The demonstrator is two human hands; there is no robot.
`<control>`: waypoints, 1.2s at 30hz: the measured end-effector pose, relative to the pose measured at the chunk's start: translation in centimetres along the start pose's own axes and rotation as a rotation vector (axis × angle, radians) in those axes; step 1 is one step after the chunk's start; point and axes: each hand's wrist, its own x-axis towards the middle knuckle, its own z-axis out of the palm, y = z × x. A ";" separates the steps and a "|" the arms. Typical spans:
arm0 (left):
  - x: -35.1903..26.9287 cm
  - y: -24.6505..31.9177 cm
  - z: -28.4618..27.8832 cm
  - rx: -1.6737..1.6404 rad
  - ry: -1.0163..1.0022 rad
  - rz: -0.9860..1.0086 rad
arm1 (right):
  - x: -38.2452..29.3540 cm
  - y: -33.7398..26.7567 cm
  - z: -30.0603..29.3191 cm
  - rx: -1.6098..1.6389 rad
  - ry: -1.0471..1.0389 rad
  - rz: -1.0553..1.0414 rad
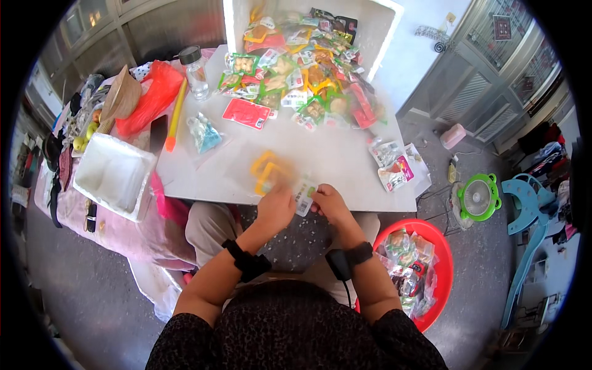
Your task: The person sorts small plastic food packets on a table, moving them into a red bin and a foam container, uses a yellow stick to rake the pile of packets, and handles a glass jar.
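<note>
My left hand (277, 206) is at the table's near edge, its fingers closed at a small clear-and-white food packet (303, 196). My right hand (329, 203) pinches the right side of the same packet, which has a green mark and a barcode. Just beyond my left hand lie yellow-edged packets (268, 173), blurred in the picture. Farther off, many sealed snack packets (286, 78) spill from a tipped white foam box (386, 41) onto the table (323, 152). A red packet (246, 114) lies flat in front of the pile.
Two packets (395, 173) lie at the table's right edge. A red basin (447, 273) of packets stands on the floor to the right. Along the left are a water bottle (196, 76), a yellow stick-like object (176, 113), a blue-and-white bag (203, 134) and an open foam box (113, 173).
</note>
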 end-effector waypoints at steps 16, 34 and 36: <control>-0.4 -1.8 0.6 0.130 0.202 0.296 | 4.1 -1.7 -0.9 -0.228 -0.214 -0.047; -2.0 -2.4 1.2 0.152 0.096 0.314 | 21.4 -7.0 -7.4 -1.175 0.677 -0.534; -2.0 -2.3 1.1 0.153 0.095 0.306 | 18.8 -8.4 -6.3 -1.169 0.654 -0.461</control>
